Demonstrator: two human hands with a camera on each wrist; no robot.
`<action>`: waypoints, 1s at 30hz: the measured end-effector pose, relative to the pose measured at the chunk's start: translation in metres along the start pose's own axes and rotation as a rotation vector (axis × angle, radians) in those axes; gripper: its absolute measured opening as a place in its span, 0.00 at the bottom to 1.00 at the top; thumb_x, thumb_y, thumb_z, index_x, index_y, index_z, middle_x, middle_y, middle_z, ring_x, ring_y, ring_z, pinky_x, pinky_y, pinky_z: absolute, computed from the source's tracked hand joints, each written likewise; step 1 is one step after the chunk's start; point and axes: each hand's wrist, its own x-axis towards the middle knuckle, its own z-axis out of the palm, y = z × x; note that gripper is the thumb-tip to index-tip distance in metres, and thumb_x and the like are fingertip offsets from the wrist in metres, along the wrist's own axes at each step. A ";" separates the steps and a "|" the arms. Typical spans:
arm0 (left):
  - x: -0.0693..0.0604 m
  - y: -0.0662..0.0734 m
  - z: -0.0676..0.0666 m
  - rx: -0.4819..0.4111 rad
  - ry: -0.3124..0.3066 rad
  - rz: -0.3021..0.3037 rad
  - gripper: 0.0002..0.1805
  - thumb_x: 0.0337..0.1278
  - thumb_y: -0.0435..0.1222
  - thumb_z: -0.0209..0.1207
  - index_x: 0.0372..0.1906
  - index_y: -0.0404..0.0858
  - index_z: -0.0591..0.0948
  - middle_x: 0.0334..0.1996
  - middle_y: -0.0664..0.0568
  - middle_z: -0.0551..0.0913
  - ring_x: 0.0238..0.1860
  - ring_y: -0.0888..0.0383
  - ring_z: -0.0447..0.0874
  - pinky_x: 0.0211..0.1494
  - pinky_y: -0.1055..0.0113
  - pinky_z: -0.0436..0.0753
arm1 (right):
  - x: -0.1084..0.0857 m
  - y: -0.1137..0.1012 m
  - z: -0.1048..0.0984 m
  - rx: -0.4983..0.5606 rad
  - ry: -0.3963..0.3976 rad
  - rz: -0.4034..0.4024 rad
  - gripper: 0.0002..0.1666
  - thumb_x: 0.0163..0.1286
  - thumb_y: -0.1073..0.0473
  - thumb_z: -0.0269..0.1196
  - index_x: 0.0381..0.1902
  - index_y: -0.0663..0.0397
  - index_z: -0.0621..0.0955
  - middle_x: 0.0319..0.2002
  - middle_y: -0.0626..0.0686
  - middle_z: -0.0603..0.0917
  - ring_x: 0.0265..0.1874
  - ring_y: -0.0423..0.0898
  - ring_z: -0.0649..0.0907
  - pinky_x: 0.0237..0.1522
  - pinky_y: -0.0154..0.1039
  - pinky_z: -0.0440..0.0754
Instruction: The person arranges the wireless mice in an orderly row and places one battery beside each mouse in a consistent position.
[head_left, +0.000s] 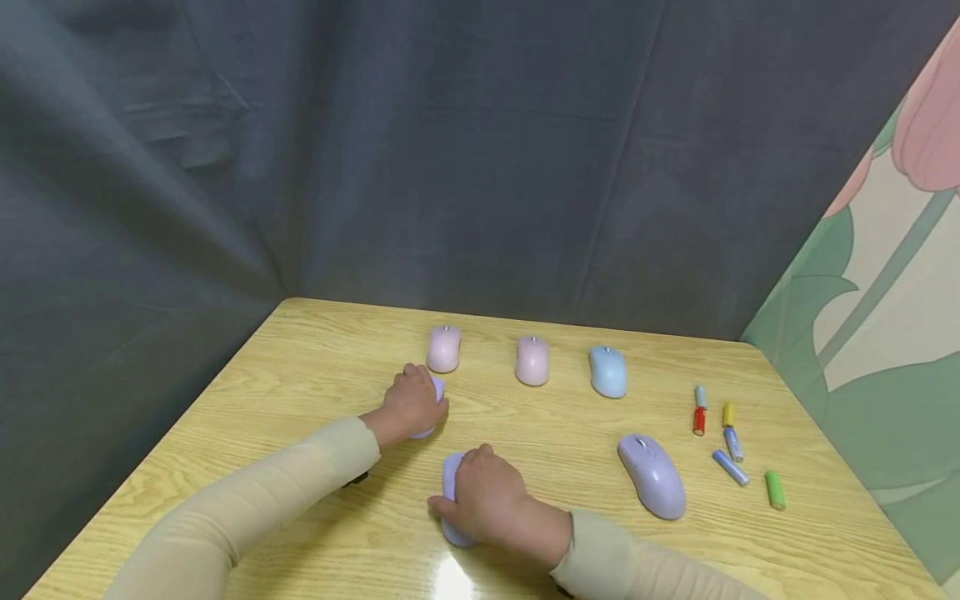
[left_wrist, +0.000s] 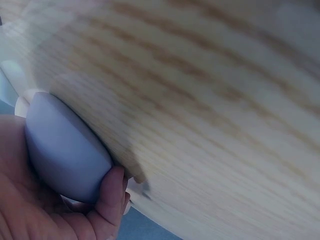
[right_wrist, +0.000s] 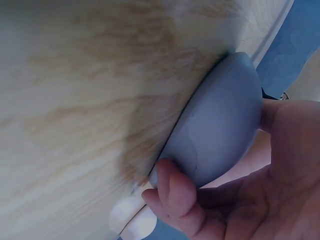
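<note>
My left hand (head_left: 414, 400) grips a purple computer mouse (left_wrist: 67, 150) from above, its base down on the wooden table (head_left: 315, 350). Nearer the front edge, a second purple mouse (head_left: 452, 475) is held by my right hand (head_left: 487, 492); the right wrist view shows fingers curled round the side of this mouse (right_wrist: 215, 122), which also sits on the tabletop. Much of both mice is hidden under the hands in the head view. Just beyond the left hand stands a pink mouse (head_left: 444, 350). Right of my right hand lies another purple mouse (head_left: 652, 477), angled on the table.
A second pink mouse (head_left: 532, 362) and a light blue mouse (head_left: 608, 372) stand in the back row. On the right lie several small batteries, among them a red one (head_left: 700, 421), a blue one (head_left: 731, 467) and a green one (head_left: 775, 490). A dark curtain (head_left: 465, 167) hangs behind.
</note>
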 end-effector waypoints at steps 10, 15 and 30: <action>0.000 0.000 0.001 0.010 0.002 0.003 0.35 0.65 0.51 0.55 0.49 0.18 0.68 0.34 0.36 0.69 0.34 0.48 0.75 0.28 0.63 0.81 | -0.002 0.001 0.001 0.059 0.025 -0.006 0.37 0.60 0.42 0.65 0.42 0.77 0.77 0.31 0.59 0.74 0.26 0.48 0.77 0.25 0.41 0.82; 0.000 0.000 0.001 0.015 0.002 0.003 0.35 0.65 0.51 0.55 0.49 0.18 0.68 0.35 0.35 0.69 0.34 0.47 0.76 0.28 0.62 0.81 | -0.002 0.002 0.002 0.094 0.032 -0.012 0.35 0.60 0.45 0.64 0.44 0.78 0.76 0.31 0.60 0.73 0.27 0.49 0.78 0.27 0.42 0.82; 0.000 0.000 0.001 0.020 0.009 0.005 0.35 0.65 0.51 0.55 0.48 0.18 0.69 0.34 0.36 0.69 0.33 0.48 0.76 0.27 0.63 0.81 | -0.005 0.004 0.006 0.119 0.050 0.012 0.30 0.57 0.54 0.62 0.44 0.79 0.72 0.31 0.59 0.68 0.28 0.50 0.73 0.25 0.41 0.80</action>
